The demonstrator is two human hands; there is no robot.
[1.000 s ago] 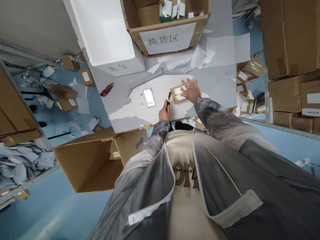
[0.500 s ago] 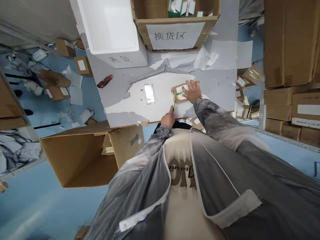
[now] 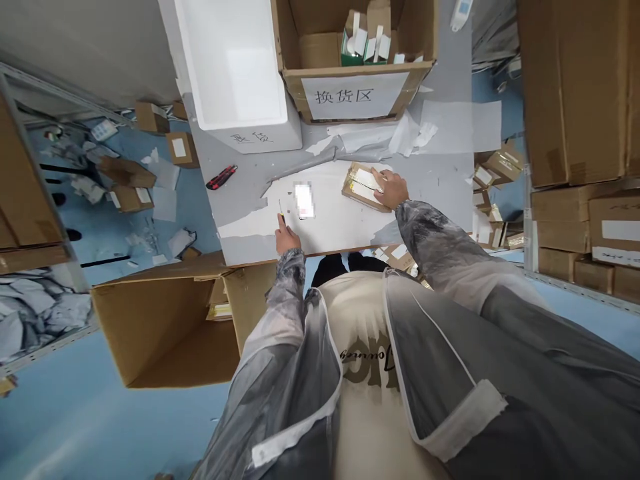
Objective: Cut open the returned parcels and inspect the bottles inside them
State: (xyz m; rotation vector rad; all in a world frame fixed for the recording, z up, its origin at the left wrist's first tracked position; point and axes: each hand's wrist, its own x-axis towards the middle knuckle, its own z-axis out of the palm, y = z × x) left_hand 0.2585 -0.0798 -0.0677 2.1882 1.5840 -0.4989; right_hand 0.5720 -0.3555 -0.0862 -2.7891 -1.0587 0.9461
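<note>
My left hand (image 3: 287, 239) is closed around a slim utility knife (image 3: 282, 217) with a yellow and dark handle, its thin tip pointing away from me. It is over the table's front edge, left of the box. My right hand (image 3: 393, 191) grips the right end of a small taped cardboard box (image 3: 354, 179) with a white label, which lies tilted on the table. Between the hands lies a phone-shaped white item (image 3: 305, 200), partly blurred out. A red and black box cutter (image 3: 221, 177) rests farther left.
A white foam box (image 3: 260, 138) and a cardboard carton (image 3: 295, 83) with a paper sign stand at the table's back. Torn white paper (image 3: 407, 130) lies before them. A large open carton (image 3: 165, 333) sits at lower left. Stacked boxes (image 3: 563, 217) fill the right side.
My left hand has moved left with the knife, away from the small box. The box has turned, and my right hand has shifted on its right end. The camera view has shifted slightly.
</note>
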